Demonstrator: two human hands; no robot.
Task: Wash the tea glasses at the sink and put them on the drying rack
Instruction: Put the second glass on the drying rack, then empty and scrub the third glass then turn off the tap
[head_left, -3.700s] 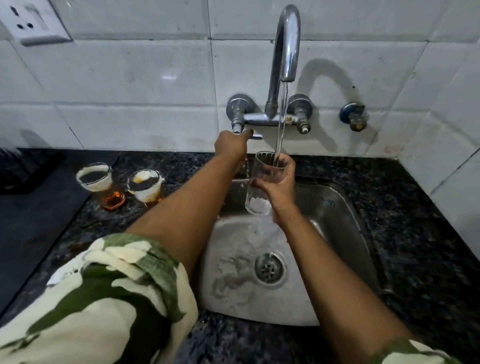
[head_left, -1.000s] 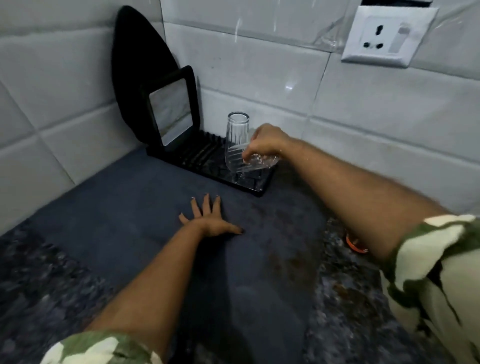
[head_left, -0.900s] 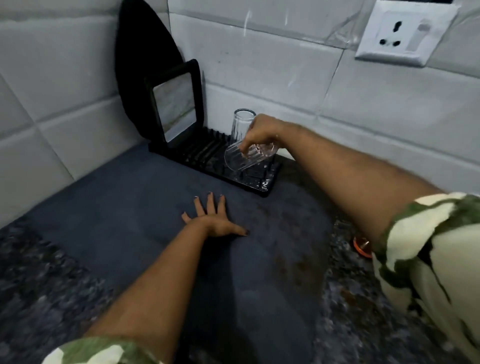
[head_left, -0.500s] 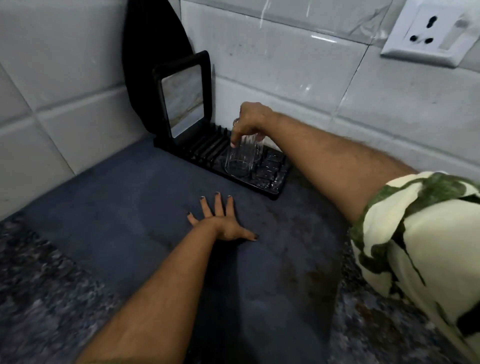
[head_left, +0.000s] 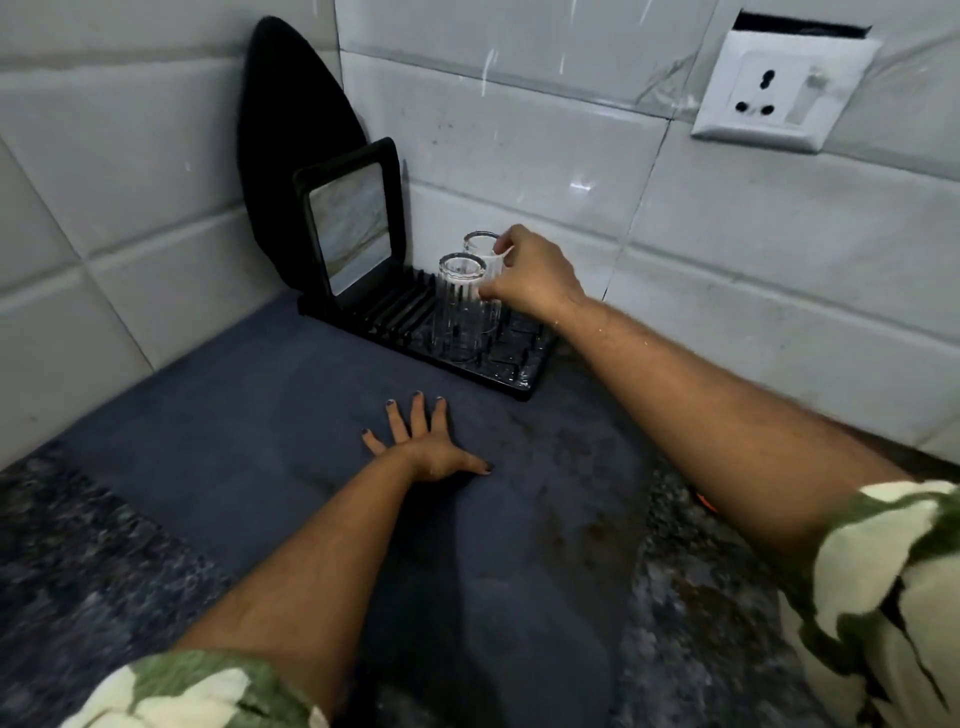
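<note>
Two clear tea glasses (head_left: 460, 312) stand upside down on the black drying rack (head_left: 514, 371) at the bench's back corner. The right hand (head_left: 535, 278) pinches the nearer glass, setting it down; the left hand (head_left: 423, 447) rests flat, fingers released. Any remaining glasses are out of view.

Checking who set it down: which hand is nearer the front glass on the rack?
Right. The right hand has its fingertips against the front glass on the drying rack; the left hand lies flat on the mat, nearer the camera.
</note>
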